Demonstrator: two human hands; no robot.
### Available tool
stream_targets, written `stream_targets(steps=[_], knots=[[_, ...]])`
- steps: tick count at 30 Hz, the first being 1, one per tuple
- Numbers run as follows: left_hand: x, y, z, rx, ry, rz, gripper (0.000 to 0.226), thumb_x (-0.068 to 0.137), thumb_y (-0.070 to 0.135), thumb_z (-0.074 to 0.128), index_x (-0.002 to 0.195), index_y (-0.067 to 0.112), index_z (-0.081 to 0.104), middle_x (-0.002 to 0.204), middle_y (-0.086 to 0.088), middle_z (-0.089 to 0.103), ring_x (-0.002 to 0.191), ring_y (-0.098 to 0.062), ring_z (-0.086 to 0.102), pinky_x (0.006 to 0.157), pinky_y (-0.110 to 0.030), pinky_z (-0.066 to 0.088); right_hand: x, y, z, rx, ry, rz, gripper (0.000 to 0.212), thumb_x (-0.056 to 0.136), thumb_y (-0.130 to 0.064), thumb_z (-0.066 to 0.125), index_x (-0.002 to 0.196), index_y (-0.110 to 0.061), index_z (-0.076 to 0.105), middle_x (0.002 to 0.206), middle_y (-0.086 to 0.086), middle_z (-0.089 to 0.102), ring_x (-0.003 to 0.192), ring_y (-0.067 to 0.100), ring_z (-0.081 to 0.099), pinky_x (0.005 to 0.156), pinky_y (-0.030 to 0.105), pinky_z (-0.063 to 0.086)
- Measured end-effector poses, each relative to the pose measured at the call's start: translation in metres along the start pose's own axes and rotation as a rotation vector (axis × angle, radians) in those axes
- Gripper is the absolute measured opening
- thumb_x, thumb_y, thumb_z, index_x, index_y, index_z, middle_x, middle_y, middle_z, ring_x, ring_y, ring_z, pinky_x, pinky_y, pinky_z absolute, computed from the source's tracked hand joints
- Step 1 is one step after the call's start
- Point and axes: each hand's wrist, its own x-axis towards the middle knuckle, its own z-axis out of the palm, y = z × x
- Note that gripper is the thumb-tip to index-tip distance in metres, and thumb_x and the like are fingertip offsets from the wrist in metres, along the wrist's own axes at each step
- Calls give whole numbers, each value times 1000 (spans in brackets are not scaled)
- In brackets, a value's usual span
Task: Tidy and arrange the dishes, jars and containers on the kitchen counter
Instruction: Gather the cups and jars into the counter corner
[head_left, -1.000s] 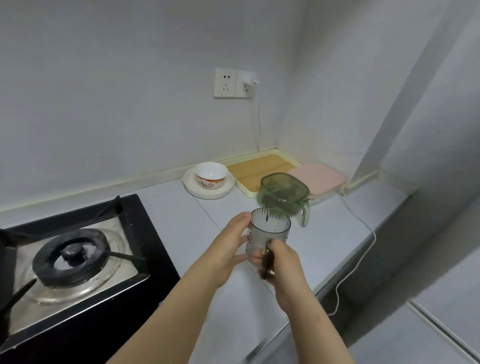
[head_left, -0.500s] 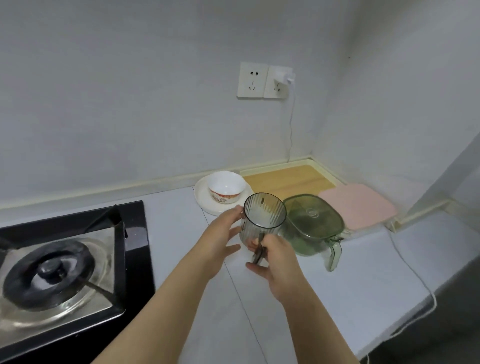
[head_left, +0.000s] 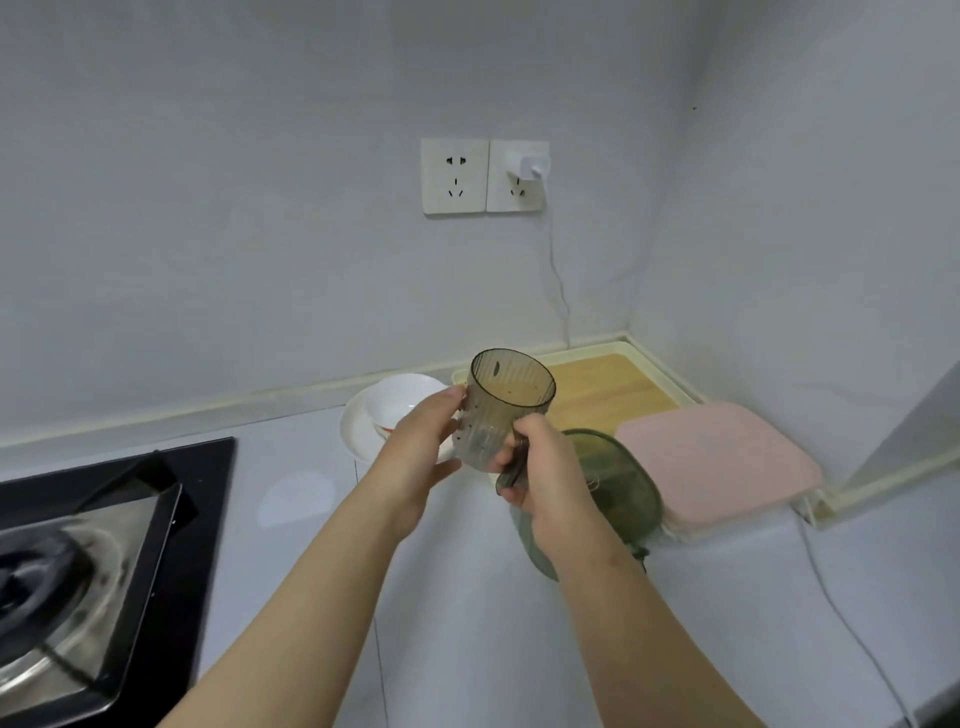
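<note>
A smoky transparent ribbed cup (head_left: 506, 405) with a handle is held up above the counter. My right hand (head_left: 540, 467) grips its handle from the right. My left hand (head_left: 421, 441) rests against the cup's left side, thumb on the wall and fingers under its base. Behind my right hand a green lidded container (head_left: 613, 478) stands on the counter, partly hidden by my wrist. A white bowl (head_left: 400, 400) sits on a white plate (head_left: 356, 431) behind my left hand.
A wooden tray (head_left: 613, 389) lies in the back corner, with a pink lidded box (head_left: 717, 457) to its right. A gas hob (head_left: 93, 551) fills the left. A white cable (head_left: 841, 608) runs from the wall socket (head_left: 483, 176) across the counter at right.
The cup has risen and moved toward the back of the counter in both hands. The view has turned left and closer to the wall.
</note>
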Motion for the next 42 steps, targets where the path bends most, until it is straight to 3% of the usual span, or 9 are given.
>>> stream_targets(steps=[3, 7, 10, 16, 22, 27, 30, 37, 42], knots=[[13, 9, 1, 42, 38, -3, 30, 96, 38, 44, 117, 25, 61, 120, 13, 61, 116, -6, 53, 91, -32, 44, 14, -13, 0, 11, -41, -49, 22, 88, -13, 41, 67, -17, 41, 59, 1, 45, 53, 14, 39, 47, 21, 24], [33, 13, -5, 50, 157, -54, 27, 95, 38, 48, 119, 28, 54, 122, 9, 58, 113, -12, 55, 99, -35, 44, 38, -32, -5, -115, 4, -227, 26, 95, -20, 43, 70, -13, 44, 67, 3, 45, 59, 15, 38, 54, 27, 33], [41, 6, -15, 12, 252, -113, 27, 96, 35, 47, 120, 24, 53, 115, 5, 60, 109, -17, 58, 93, -35, 46, 62, -36, -6, -233, 21, -288, 28, 97, -28, 43, 75, -12, 45, 73, 2, 42, 63, 13, 38, 62, 30, 37], [48, -10, -32, -73, 375, -161, 27, 95, 30, 49, 118, 18, 56, 101, 3, 63, 102, -19, 60, 88, -34, 46, 115, -38, -2, -390, 53, -271, 31, 97, -33, 43, 73, -14, 49, 73, 5, 49, 60, 16, 48, 76, 41, 52], [55, -20, -40, -128, 437, -187, 24, 94, 27, 51, 114, 15, 58, 100, -2, 66, 97, -19, 62, 88, -35, 47, 139, -28, 12, -474, 30, -257, 29, 99, -29, 41, 94, -3, 54, 97, 8, 51, 71, 17, 50, 61, 32, 55], [59, -24, -42, -144, 448, -196, 21, 94, 25, 51, 111, 15, 58, 99, -3, 66, 97, -20, 62, 91, -37, 48, 151, -26, 17, -489, 21, -247, 31, 99, -31, 41, 90, -5, 52, 83, 5, 52, 59, 18, 54, 81, 50, 54], [60, -26, -42, -146, 441, -200, 20, 94, 25, 51, 110, 15, 59, 98, -3, 66, 97, -21, 62, 90, -36, 48, 157, -26, 16, -498, 14, -232, 30, 99, -33, 41, 91, -6, 51, 87, 4, 53, 62, 23, 60, 74, 42, 54], [62, -30, -44, -154, 443, -207, 19, 94, 25, 52, 109, 15, 59, 96, -3, 66, 94, -20, 62, 84, -34, 49, 168, -20, 19, -533, -3, -175, 27, 99, -30, 41, 92, -5, 50, 100, 8, 51, 91, 35, 64, 57, 26, 52], [62, -32, -48, -160, 447, -205, 16, 94, 25, 52, 105, 16, 59, 96, -3, 66, 94, -20, 62, 85, -34, 48, 172, -18, 23, -564, -24, -150, 26, 100, -29, 40, 92, -6, 49, 104, 12, 53, 96, 36, 63, 54, 23, 49]])
